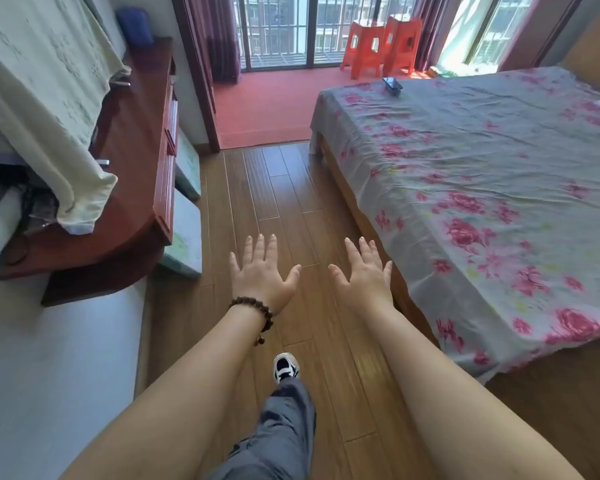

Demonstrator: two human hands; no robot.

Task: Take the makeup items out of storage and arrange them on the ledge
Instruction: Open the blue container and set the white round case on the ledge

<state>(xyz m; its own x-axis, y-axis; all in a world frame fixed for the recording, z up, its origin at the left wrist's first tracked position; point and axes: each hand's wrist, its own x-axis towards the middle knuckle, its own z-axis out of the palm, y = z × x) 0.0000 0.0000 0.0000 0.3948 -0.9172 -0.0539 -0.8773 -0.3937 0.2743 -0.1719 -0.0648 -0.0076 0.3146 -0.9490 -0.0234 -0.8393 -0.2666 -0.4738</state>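
While both arms were stretched forward over the wooden floor (284,188), the left hand (262,271) and right hand (362,275) were spread wide, holding nothing. No makeup items showed anywhere; I judged them shut away, perhaps in the red cabinet (132,161) at ten o'clock. Such things would likely be small, light, hard and slick, some breakable, best pinched around the middle. The bed (482,174) lay at two o'clock.

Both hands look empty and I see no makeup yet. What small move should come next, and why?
Probably turn left toward the red wooden dresser. The left hand and right hand are spread open over bare floor, holding nothing, and no makeup shows; the dresser's drawers look the likeliest storage.
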